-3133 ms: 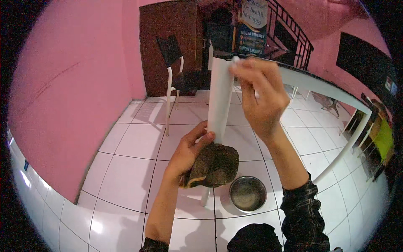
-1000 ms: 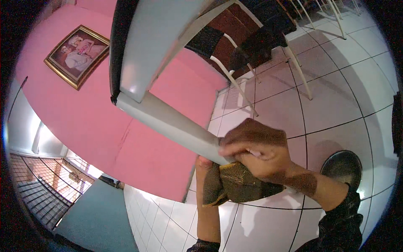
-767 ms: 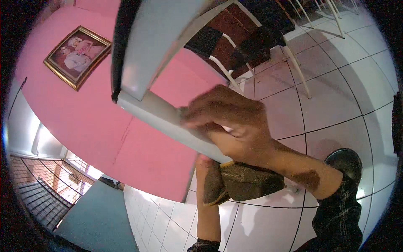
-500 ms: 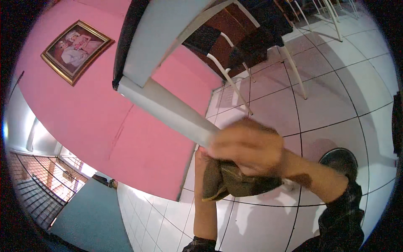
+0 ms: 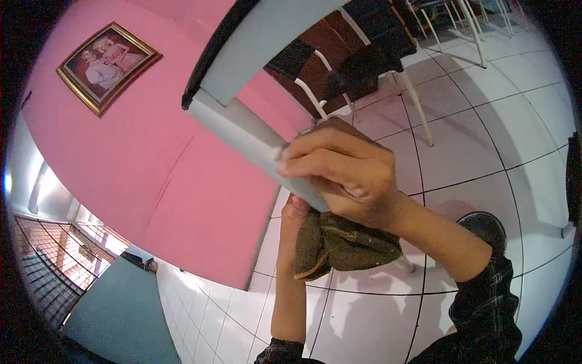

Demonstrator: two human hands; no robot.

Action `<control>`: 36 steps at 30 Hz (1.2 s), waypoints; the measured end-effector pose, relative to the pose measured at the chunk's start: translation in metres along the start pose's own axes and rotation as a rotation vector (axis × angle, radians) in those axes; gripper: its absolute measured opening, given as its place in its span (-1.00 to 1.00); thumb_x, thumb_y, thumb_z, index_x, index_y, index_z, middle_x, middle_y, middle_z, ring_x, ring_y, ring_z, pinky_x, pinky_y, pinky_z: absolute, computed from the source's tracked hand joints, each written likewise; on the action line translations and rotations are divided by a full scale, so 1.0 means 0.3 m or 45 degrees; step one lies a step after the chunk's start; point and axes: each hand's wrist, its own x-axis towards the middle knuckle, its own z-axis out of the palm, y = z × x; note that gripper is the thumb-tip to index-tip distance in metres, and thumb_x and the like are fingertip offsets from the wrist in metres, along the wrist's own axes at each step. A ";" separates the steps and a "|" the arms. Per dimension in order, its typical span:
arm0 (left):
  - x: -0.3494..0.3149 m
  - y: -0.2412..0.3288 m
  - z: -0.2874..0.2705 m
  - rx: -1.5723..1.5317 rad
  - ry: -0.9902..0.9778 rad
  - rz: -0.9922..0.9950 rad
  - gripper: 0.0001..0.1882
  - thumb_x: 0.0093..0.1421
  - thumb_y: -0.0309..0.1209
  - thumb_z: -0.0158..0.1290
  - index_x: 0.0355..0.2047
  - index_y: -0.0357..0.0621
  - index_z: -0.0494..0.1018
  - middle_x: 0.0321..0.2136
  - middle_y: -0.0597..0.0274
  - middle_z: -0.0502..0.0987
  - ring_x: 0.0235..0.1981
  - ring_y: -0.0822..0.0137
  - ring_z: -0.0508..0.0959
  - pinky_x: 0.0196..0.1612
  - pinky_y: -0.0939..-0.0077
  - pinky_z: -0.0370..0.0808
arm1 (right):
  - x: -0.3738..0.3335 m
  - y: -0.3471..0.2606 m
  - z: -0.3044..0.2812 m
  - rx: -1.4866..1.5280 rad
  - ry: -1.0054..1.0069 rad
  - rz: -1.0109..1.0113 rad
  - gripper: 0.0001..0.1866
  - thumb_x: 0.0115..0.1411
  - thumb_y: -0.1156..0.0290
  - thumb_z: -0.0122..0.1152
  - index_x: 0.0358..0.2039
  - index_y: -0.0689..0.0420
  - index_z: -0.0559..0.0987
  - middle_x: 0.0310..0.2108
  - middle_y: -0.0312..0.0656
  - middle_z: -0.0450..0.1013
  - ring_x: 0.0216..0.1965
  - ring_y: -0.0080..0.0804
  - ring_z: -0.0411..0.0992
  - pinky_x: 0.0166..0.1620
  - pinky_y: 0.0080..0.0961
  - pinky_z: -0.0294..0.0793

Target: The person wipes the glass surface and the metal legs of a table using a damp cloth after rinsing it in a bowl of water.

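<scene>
A pale grey-white bar (image 5: 242,130), part of a chair-like frame with a black edge (image 5: 206,67), slants down toward my hands. My right hand (image 5: 348,173) is closed over the bar's lower part, fingers bent and pressed together. A small whitish bit shows at its fingertips, too little to name. Below it, my left hand (image 5: 294,212) is at the bar's lower end, thumb up. A dark olive-brown cloth (image 5: 348,246) is bunched in my left hand and hangs to its right. The cloth hides most of the left fingers.
Chairs with white legs (image 5: 415,109) and dark seats stand behind on the white tiled floor (image 5: 376,315). A pink wall (image 5: 200,200) with a gold-framed picture (image 5: 109,68) is at left. A dark round object (image 5: 483,230) sits on the floor at right.
My right hand has moved up and left along the bar, and its fingers show more clearly. The bar's upper corner has shifted right and up in view. The cloth stays by my left hand.
</scene>
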 end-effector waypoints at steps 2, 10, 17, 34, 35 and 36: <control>-0.005 0.007 -0.018 0.067 -0.019 0.032 -0.24 0.09 0.19 -0.01 -0.04 -0.33 0.31 -0.20 0.15 0.46 -0.17 0.32 0.49 -0.10 0.42 0.47 | -0.048 -0.010 0.010 0.025 0.029 0.048 -0.73 -0.17 0.60 0.27 -0.36 0.12 0.56 -0.28 -0.19 0.49 -0.28 -0.26 0.49 -0.25 -0.46 0.51; -0.007 0.030 0.025 0.068 0.011 -0.028 -0.28 0.15 0.14 -0.05 0.00 -0.32 0.28 -0.20 0.15 0.46 -0.16 0.33 0.49 -0.10 0.43 0.47 | -0.010 0.014 0.021 0.004 0.128 0.134 -0.74 -0.19 0.65 0.28 -0.41 0.11 0.59 -0.37 -0.19 0.52 -0.36 -0.31 0.50 -0.27 -0.47 0.50; -0.011 0.011 -0.023 0.098 -0.026 -0.016 -0.30 0.18 0.12 -0.07 0.01 -0.30 0.27 -0.19 0.14 0.46 -0.16 0.33 0.49 -0.10 0.44 0.48 | -0.203 -0.034 -0.025 -0.158 -0.150 -0.117 -0.73 -0.19 0.56 0.27 -0.36 0.17 0.59 -0.31 -0.13 0.50 -0.25 -0.27 0.49 -0.27 -0.42 0.51; 0.032 -0.201 -0.114 0.125 -0.908 -0.290 -0.48 0.10 -0.28 0.19 0.05 -0.14 0.35 -0.10 0.22 0.48 -0.08 0.39 0.43 0.02 0.40 0.37 | 0.259 -0.106 -0.042 -0.687 -0.910 -0.821 -0.63 -0.30 0.57 0.16 -0.35 0.34 0.57 -0.20 -0.04 0.49 -0.21 -0.07 0.49 -0.23 -0.28 0.52; 0.033 -0.206 -0.108 0.089 -0.918 -0.280 -0.48 0.10 -0.28 0.19 0.05 -0.14 0.35 -0.10 0.22 0.48 -0.08 0.39 0.43 0.02 0.40 0.37 | 0.288 -0.114 -0.036 -0.695 -0.948 -0.823 -0.63 -0.30 0.57 0.16 -0.35 0.34 0.57 -0.20 -0.04 0.49 -0.21 -0.07 0.49 -0.23 -0.28 0.52; 0.038 -0.205 -0.105 0.120 -0.921 -0.262 -0.47 0.09 -0.28 0.20 0.04 -0.16 0.36 -0.12 0.20 0.49 -0.10 0.40 0.44 0.00 0.42 0.40 | 0.307 -0.120 -0.029 -0.744 -0.951 -0.776 -0.62 -0.29 0.56 0.17 -0.33 0.35 0.56 -0.20 -0.03 0.49 -0.20 -0.06 0.49 -0.23 -0.26 0.51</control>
